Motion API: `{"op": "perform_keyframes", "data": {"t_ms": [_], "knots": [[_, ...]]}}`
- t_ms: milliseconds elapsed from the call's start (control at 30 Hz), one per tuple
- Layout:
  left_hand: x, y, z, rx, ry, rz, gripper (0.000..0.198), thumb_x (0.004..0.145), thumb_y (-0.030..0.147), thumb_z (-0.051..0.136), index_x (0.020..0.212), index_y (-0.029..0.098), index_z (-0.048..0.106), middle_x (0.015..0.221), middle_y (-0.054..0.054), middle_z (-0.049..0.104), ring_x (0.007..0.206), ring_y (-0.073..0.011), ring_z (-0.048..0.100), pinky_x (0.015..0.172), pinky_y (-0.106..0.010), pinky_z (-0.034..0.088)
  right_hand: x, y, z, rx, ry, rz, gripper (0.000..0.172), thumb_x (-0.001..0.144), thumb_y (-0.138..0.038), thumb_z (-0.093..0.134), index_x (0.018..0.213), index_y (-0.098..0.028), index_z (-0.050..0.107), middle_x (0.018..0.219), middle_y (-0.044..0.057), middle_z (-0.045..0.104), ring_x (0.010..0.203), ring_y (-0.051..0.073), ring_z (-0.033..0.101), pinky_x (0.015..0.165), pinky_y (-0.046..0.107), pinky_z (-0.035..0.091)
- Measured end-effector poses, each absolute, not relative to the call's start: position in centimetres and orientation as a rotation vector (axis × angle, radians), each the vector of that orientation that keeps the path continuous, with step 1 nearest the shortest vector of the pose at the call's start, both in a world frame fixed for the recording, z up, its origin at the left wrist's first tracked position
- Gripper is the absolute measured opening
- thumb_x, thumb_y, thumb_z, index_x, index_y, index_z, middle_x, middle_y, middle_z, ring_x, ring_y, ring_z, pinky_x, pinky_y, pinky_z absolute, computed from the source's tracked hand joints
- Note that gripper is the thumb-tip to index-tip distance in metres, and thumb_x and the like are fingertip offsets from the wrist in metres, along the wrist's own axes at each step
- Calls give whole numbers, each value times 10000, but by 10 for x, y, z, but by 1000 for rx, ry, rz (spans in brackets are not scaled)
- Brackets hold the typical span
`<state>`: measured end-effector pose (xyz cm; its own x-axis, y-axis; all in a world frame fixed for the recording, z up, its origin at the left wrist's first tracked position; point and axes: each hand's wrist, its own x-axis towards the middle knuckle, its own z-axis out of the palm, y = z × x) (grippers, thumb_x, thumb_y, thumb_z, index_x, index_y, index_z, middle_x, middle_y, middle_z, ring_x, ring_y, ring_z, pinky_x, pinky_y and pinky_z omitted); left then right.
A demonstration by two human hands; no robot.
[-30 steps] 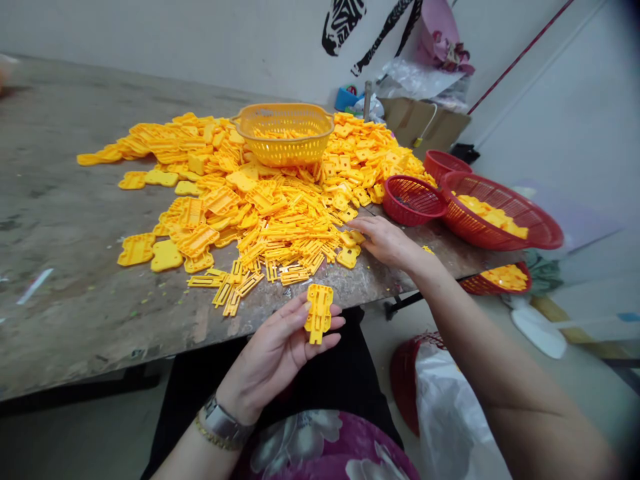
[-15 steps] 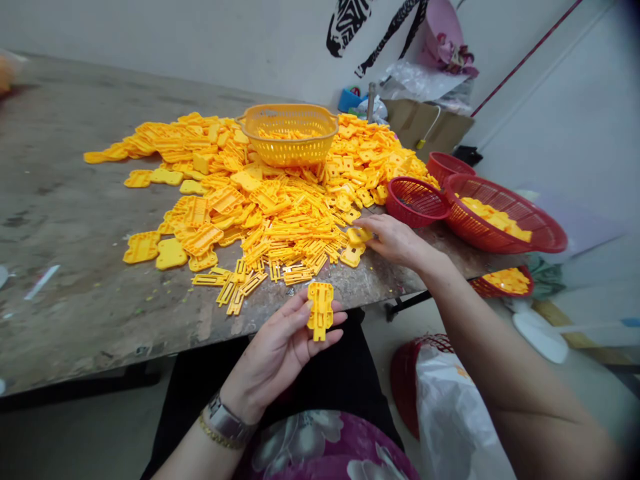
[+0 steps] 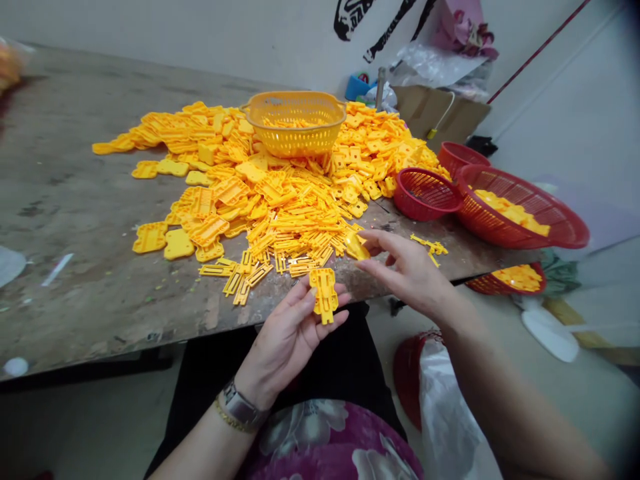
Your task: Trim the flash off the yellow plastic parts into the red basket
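Between the thumb and fingers of my left hand (image 3: 295, 327) is a yellow plastic part (image 3: 324, 293), ribbed side up, with a narrow slotted piece sticking out at its lower end. My right hand (image 3: 400, 267) pinches a second yellow plastic piece (image 3: 357, 247), slightly blurred, just above the table's front area. The two held pieces are apart. Beyond both hands spreads a large heap of loose yellow parts: wavy-edged plates (image 3: 179, 245) at the left, and thin slotted strips (image 3: 300, 230) at the middle.
A yellow basket (image 3: 300, 141) sits on the heap. Red baskets (image 3: 430, 200) stand at the right, one large one (image 3: 565, 217) holding yellow pieces. A few small yellow bits (image 3: 434, 247) lie near the table edge. A white bag (image 3: 450, 400) hangs below.
My right hand has lifted a yellow piece off the heap's near right edge and drawn it towards my left hand. My left hand still holds its part. The view has shifted slightly.
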<state>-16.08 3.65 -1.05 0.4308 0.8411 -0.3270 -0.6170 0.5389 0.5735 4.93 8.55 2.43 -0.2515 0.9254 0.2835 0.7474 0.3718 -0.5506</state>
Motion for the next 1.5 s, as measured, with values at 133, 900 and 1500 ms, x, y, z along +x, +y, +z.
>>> {"op": "perform_keyframes", "data": {"t_ms": [133, 900, 1500], "knots": [[-156, 36, -13, 410, 581, 1011, 324, 917, 175, 489, 1239, 180, 521, 1260, -122, 599, 1140, -245, 589, 922, -379, 516, 29, 57, 26, -1435, -2033, 430, 419, 851, -341, 592, 1240, -189, 554, 1058, 65, 669, 923, 196, 628, 839, 348, 499], [-148, 31, -19, 330, 540, 1123, 387, 930, 164, 461, 1307, 234, 515, 1335, -77, 561, 1160, -177, 560, 899, -275, 496, -8, 25, 7, -1458, -1991, 364, 399, 885, -332, 547, 1249, -170, 518, 1187, 94, 630, 1078, 227, 580, 942, 389, 472], [-147, 30, -17, 332, 535, 1138, 429, 930, 172, 459, 1354, 236, 460, 1367, -87, 534, 1246, -234, 503, 970, -351, 482, -3, 22, 4, -1487, -1944, 376, 420, 874, -340, 566, 1257, -176, 515, 1172, 97, 623, 1058, 227, 579, 927, 386, 475]]}}
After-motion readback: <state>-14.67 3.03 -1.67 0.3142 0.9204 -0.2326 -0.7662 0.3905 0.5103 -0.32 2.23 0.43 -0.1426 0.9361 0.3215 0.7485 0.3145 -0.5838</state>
